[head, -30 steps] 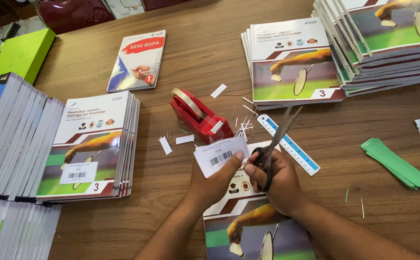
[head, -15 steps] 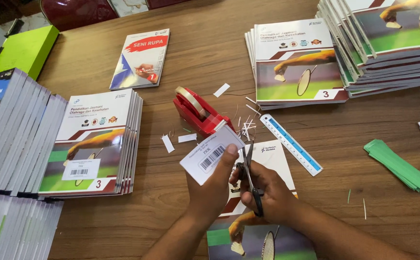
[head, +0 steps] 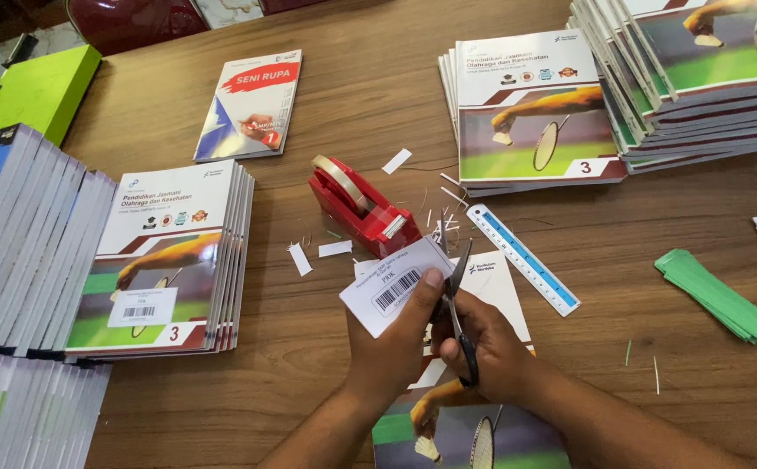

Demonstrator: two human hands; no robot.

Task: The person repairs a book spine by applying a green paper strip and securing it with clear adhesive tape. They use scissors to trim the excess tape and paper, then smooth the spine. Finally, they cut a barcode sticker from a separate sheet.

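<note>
left hand [head: 391,343] pinches barcode label [head: 396,287], thumb on top, long axis tilted up-right. right hand [head: 491,347] just beside, clamped on scissors [head: 458,300], blades at label's right edge.

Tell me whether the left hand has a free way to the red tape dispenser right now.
Probably not at once: the left hand is pinching the barcode label. The red tape dispenser sits just beyond it, with only paper scraps on the table between.
</note>
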